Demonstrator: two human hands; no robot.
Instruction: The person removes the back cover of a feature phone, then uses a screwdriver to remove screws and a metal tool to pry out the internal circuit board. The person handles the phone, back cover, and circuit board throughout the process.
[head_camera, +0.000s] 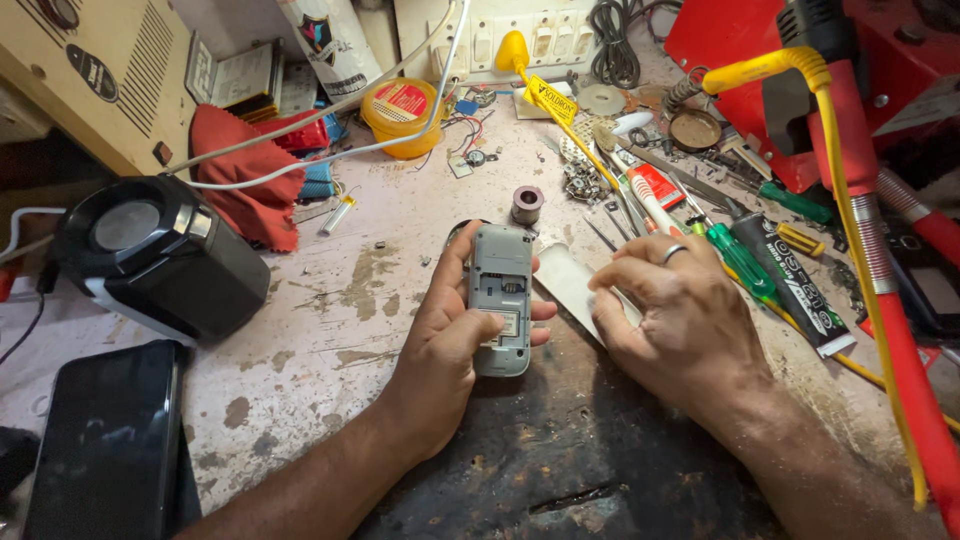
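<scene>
Grey plastic phone (501, 297), back open, is gripped by left hand (450, 345); right hand (680, 320) is curled loosely, holding nothing visible, beside screwdrivers (745, 262) on the worn bench (300, 340).

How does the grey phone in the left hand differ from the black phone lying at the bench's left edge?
The grey phone is small, held in the left hand, its back open and insides showing. The black phone is larger, lies flat untouched, and shows only a dark, glossy face. Both are rectangular handsets.

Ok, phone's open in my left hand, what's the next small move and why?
Probably pick up the light flat piece under your right hand: the grey phone lies back-open in your left hand, thumb on its compartment.
</scene>
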